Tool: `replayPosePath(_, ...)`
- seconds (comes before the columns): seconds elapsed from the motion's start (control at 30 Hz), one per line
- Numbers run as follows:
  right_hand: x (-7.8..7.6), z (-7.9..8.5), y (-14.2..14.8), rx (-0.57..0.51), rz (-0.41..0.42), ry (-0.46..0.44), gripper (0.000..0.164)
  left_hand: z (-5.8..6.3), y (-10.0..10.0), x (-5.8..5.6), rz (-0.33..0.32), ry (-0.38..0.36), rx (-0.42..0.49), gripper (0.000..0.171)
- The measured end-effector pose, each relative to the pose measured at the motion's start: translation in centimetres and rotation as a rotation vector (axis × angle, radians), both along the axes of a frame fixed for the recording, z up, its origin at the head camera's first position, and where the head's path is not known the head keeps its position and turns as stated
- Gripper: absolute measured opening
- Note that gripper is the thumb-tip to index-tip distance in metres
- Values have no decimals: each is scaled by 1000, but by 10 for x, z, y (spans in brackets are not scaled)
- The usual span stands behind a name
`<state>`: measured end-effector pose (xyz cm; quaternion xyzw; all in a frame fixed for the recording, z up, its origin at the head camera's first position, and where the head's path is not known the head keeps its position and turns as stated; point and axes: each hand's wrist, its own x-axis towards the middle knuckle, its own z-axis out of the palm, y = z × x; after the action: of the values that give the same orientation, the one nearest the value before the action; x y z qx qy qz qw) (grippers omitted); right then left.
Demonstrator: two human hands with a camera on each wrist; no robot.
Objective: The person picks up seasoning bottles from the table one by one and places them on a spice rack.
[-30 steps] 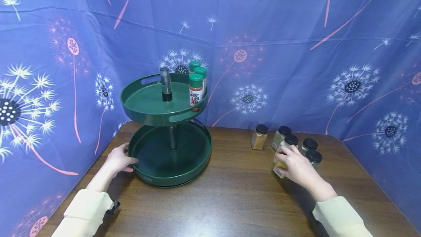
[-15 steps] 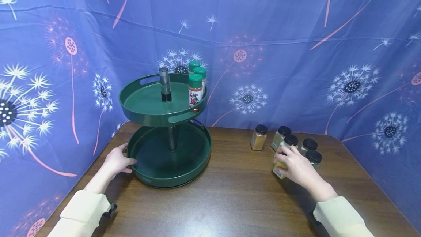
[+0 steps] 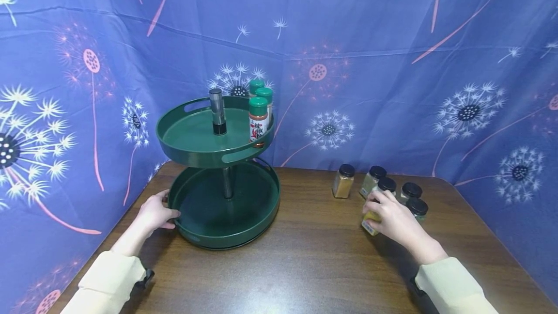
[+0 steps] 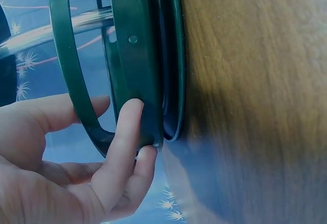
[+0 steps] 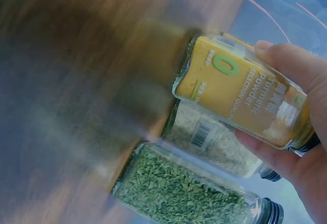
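On the left of the head view stands a green two-tier round tray stand (image 3: 231, 241) with a metal centre post. My left hand (image 3: 152, 213) grips the left side of its lower tray. In the left wrist view the thumb hooks over the tray's handle rim (image 4: 69, 66) while the fingers (image 4: 127, 127) press the outer wall. At the right, my right hand (image 3: 394, 219) holds a turmeric powder jar (image 5: 240, 91), thumb on one side and fingers on the other. This square glass jar has a yellow label, and its dark cap is partly hidden by the hand.
Beside the held jar stand a jar of green flakes (image 5: 179, 183) and a pale-filled jar (image 5: 209, 142). A brown spice jar (image 3: 343, 181) is farther left. Several green-capped bottles, one a red-labelled bottle (image 3: 258, 122), sit on the upper tray. Blue patterned cloth (image 3: 370, 62) backs the wooden table (image 3: 305, 265).
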<state>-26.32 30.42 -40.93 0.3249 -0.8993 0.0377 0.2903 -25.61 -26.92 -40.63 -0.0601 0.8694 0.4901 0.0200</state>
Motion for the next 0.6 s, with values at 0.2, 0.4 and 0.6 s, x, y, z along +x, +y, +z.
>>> replayPosePath(0.2,-1,8,-4,-8,1,9,29,0,0,0,6,-4,3,79)
replayPosePath(0.4,0,22,-9,2,-4,-3,30,0,0,1,9,-7,4,79)
replayPosePath(0.6,-1,39,-16,19,10,-4,30,0,0,1,11,-10,2,80)
